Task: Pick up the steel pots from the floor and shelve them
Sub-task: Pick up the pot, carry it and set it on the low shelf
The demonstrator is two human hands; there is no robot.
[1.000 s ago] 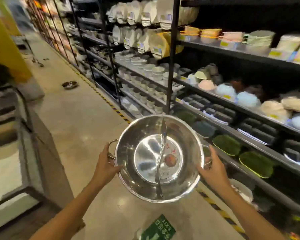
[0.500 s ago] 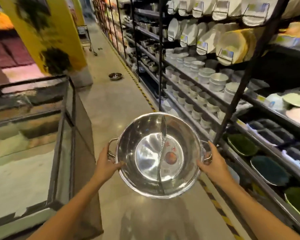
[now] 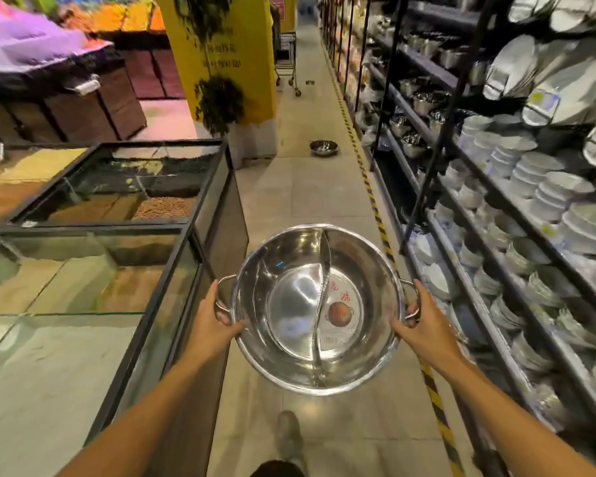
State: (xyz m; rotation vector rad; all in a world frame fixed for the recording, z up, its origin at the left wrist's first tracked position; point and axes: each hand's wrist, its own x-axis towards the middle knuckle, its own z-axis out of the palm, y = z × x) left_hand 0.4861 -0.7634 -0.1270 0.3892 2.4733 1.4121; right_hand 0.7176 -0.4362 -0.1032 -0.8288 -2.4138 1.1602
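I hold a wide steel pot [image 3: 291,304] with a curved divider and a label inside, level at waist height over the aisle floor. My left hand [image 3: 211,321] grips its left handle and my right hand [image 3: 424,323] grips its right handle. A second steel pot [image 3: 323,147] sits on the floor far down the aisle, beside the striped floor tape. Further steel pots [image 3: 412,142] stand on the black shelves at the far right.
Black shelving [image 3: 496,215] with white bowls and plates lines the right side. Glass-topped grain bins [image 3: 172,232] stand on the left. A yellow pillar [image 3: 217,60] and a trolley [image 3: 286,67] are farther down. My shoe [image 3: 288,438] is on the floor below.
My view has swung left, from the shelves to straight down the aisle, and I have moved forward. The pot stays held by both handles.
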